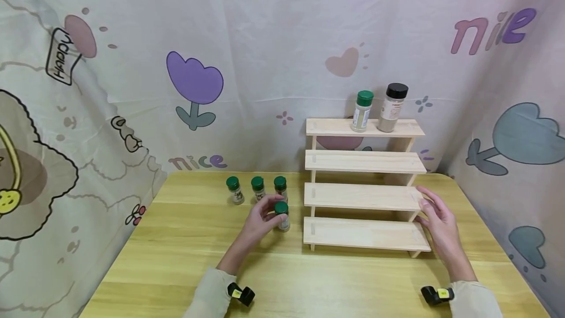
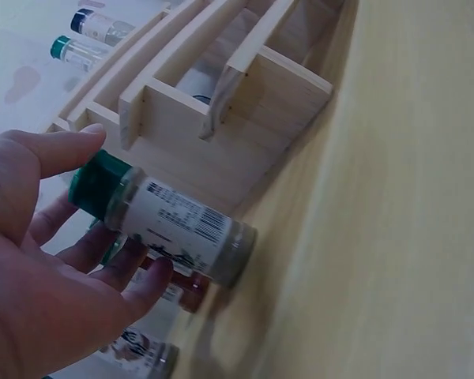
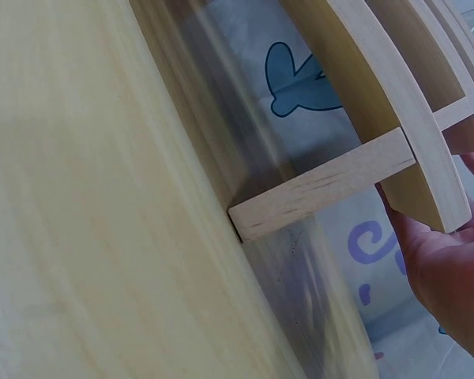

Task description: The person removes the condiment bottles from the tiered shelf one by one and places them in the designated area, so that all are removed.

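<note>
My left hand (image 1: 263, 218) is curled round a green-capped spice jar (image 1: 283, 223) left of the rack, thumb and fingers at its cap. In the left wrist view this jar (image 2: 178, 225) shows a white label with a barcode, and my fingers (image 2: 126, 264) pass behind it. Three more green-capped jars stand just behind, one of them at the left (image 1: 236, 191). A four-tier wooden display rack (image 1: 364, 196) stands on the right. My right hand (image 1: 443, 229) grips the right end of its second tier from the bottom; in the right wrist view the fingers are partly hidden behind the wood.
On the rack's top tier stand a green-capped jar (image 1: 361, 114) and a taller black-capped jar (image 1: 391, 112). The wooden table (image 1: 185, 259) reaches back to a printed cloth (image 1: 265, 63) that hangs behind and at both sides.
</note>
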The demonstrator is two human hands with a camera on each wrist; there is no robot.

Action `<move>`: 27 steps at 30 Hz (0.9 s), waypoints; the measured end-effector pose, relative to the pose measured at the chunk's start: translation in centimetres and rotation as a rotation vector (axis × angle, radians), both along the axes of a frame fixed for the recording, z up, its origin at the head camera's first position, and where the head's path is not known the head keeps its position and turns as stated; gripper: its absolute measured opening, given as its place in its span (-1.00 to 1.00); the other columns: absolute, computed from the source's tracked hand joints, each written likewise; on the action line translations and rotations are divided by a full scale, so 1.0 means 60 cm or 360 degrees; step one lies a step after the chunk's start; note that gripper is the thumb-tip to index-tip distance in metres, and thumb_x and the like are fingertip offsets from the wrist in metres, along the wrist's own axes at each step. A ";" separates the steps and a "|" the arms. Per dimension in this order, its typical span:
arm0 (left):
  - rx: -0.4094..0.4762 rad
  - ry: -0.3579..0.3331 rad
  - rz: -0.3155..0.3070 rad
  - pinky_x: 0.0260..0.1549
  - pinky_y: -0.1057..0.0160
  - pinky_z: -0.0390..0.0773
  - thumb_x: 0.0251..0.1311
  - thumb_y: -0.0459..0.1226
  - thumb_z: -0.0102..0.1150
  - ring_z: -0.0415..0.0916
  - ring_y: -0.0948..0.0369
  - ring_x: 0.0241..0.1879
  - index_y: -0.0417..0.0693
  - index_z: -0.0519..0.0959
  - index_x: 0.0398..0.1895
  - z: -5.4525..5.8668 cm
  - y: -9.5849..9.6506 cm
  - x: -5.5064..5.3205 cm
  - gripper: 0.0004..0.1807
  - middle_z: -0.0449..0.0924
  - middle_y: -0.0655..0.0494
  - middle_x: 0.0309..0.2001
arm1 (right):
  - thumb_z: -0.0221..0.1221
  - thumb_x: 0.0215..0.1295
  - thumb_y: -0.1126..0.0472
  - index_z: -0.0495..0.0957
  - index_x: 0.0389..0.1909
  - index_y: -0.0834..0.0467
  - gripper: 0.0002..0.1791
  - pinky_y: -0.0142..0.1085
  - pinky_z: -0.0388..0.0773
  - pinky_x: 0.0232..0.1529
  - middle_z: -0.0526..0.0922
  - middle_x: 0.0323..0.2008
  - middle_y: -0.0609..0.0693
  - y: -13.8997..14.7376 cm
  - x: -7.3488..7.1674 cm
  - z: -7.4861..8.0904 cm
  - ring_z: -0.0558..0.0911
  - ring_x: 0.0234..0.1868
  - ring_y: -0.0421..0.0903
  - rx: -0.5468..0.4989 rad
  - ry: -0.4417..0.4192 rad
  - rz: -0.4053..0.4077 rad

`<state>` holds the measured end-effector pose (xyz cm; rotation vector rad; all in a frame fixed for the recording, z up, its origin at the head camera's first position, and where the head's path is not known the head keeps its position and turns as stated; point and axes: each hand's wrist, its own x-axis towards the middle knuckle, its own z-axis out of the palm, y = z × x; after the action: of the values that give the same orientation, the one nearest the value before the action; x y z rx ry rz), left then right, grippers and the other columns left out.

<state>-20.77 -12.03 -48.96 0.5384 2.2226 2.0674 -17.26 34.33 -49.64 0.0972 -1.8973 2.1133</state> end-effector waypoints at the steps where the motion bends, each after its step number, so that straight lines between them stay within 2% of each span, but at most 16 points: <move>1: -0.0007 0.0017 0.0005 0.20 0.12 0.55 0.30 -0.41 0.35 0.50 -0.03 0.18 -0.22 0.47 0.27 0.004 -0.001 0.000 -0.51 0.54 -0.22 0.19 | 0.03 0.61 0.22 0.32 0.50 0.20 -0.49 -0.45 0.64 -0.05 0.60 0.14 -0.23 -0.001 -0.001 -0.001 0.59 0.09 -0.34 -0.0001 -0.0001 0.0006; 6: 0.0018 0.0141 0.0047 0.26 -0.17 0.46 0.31 -0.39 0.34 0.49 -0.13 0.22 -0.23 0.49 0.25 0.027 0.002 0.000 -0.54 0.55 -0.25 0.19 | 0.02 0.61 0.22 0.31 0.50 0.22 -0.49 -0.44 0.64 -0.03 0.59 0.15 -0.23 -0.005 -0.005 -0.004 0.59 0.10 -0.33 -0.0002 -0.0001 0.0018; 9: 0.0056 0.0205 0.0067 0.26 -0.28 0.41 0.31 -0.40 0.33 0.46 -0.23 0.22 -0.23 0.51 0.22 0.042 0.009 -0.005 -0.57 0.56 -0.27 0.18 | 0.02 0.61 0.21 0.31 0.50 0.21 -0.48 -0.45 0.64 -0.05 0.58 0.15 -0.24 -0.006 -0.005 -0.004 0.58 0.10 -0.34 0.0003 -0.0012 0.0003; 12: 0.0065 0.0232 0.0091 0.27 -0.25 0.41 0.32 -0.39 0.34 0.47 -0.24 0.21 -0.21 0.52 0.21 0.059 0.021 -0.010 -0.58 0.57 -0.24 0.17 | 0.03 0.61 0.19 0.31 0.50 0.19 -0.48 -0.48 0.63 -0.07 0.57 0.14 -0.25 -0.005 -0.003 -0.002 0.58 0.10 -0.35 0.0019 -0.0030 -0.0025; 16: 0.0048 0.0262 0.0102 0.28 -0.19 0.44 0.32 -0.41 0.33 0.51 -0.12 0.22 -0.20 0.53 0.21 0.083 0.039 -0.017 -0.59 0.58 -0.20 0.17 | 0.03 0.62 0.19 0.31 0.51 0.19 -0.48 -0.49 0.63 -0.08 0.58 0.14 -0.25 -0.003 -0.001 -0.002 0.58 0.09 -0.36 0.0022 -0.0033 -0.0029; 21: 0.0057 0.0320 0.0062 0.29 -0.19 0.43 0.34 -0.34 0.33 0.53 -0.01 0.22 -0.15 0.52 0.22 0.116 0.062 -0.029 -0.59 0.58 -0.19 0.19 | 0.02 0.62 0.22 0.30 0.51 0.21 -0.49 -0.47 0.64 -0.07 0.60 0.13 -0.24 -0.001 0.000 -0.002 0.59 0.09 -0.35 -0.0013 -0.0008 0.0005; 27: 0.0094 0.0371 0.0029 0.26 -0.09 0.49 0.33 -0.31 0.35 0.55 0.02 0.19 -0.13 0.52 0.23 0.153 0.094 -0.047 -0.58 0.61 -0.07 0.16 | 0.02 0.61 0.23 0.30 0.51 0.21 -0.49 -0.48 0.63 -0.07 0.61 0.11 -0.24 0.000 0.000 -0.001 0.59 0.09 -0.36 -0.0005 -0.0002 0.0006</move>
<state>-23.60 -6.37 -39.78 0.8060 2.2986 2.1867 -17.26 34.33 -49.72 0.0988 -1.8960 2.1195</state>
